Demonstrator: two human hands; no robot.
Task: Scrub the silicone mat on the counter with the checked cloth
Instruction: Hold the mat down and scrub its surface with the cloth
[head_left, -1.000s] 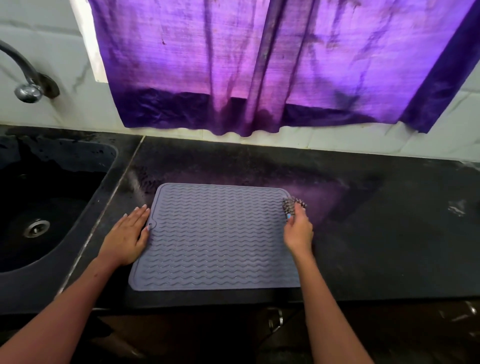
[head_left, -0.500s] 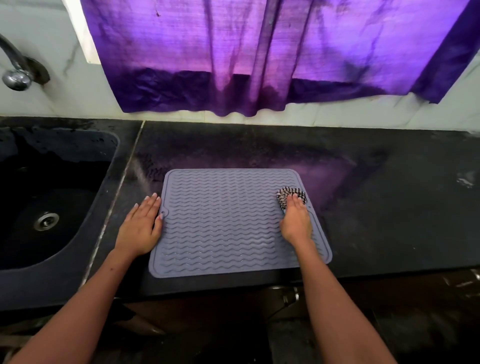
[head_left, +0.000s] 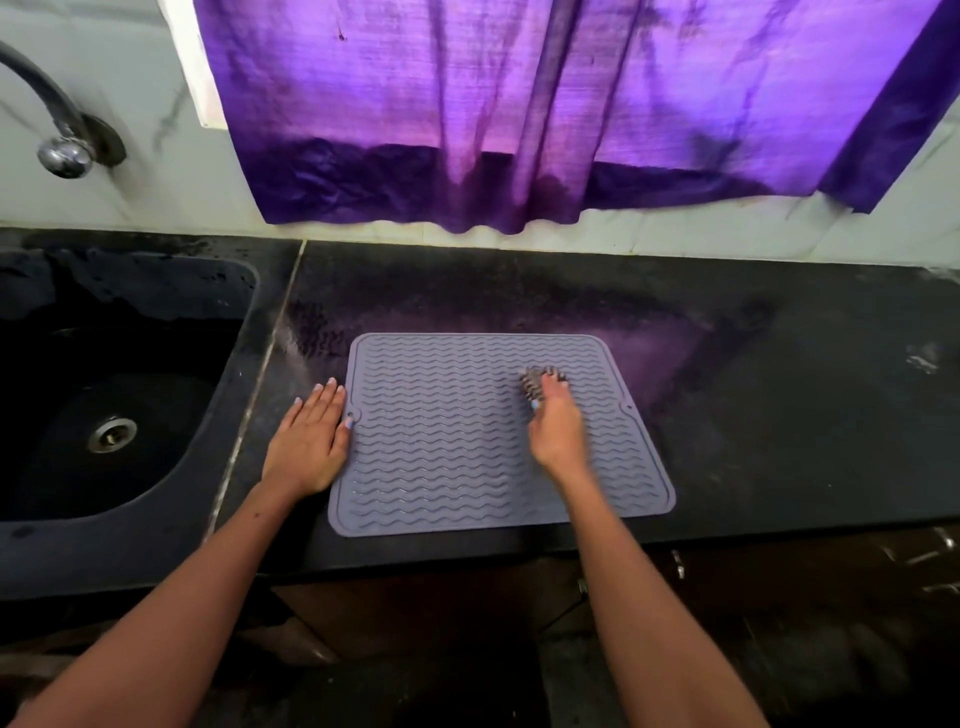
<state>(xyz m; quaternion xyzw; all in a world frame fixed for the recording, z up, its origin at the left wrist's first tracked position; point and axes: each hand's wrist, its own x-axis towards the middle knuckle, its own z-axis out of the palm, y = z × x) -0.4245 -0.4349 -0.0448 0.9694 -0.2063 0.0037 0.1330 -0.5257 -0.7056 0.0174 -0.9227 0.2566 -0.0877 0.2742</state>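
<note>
right hand (head_left: 555, 431) grip bunches checked cloth (head_left: 535, 382) on wavy-ribbed mat (head_left: 447, 441); left hand (head_left: 311, 441) flat, open.

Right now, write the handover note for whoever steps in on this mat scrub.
Left hand: open, flat on the counter at the silicone mat's left edge, thumb touching its rim.
Right hand: closed on the bunched checked cloth, pressing it on the mat's upper right area; the hand is motion-blurred, so mid-stroke.
Mat lies flat near the counter's front edge, right of the sink.
Done: scrubbing is under way; I cannot tell which parts are covered.
Left: work across the remaining surface.
</note>
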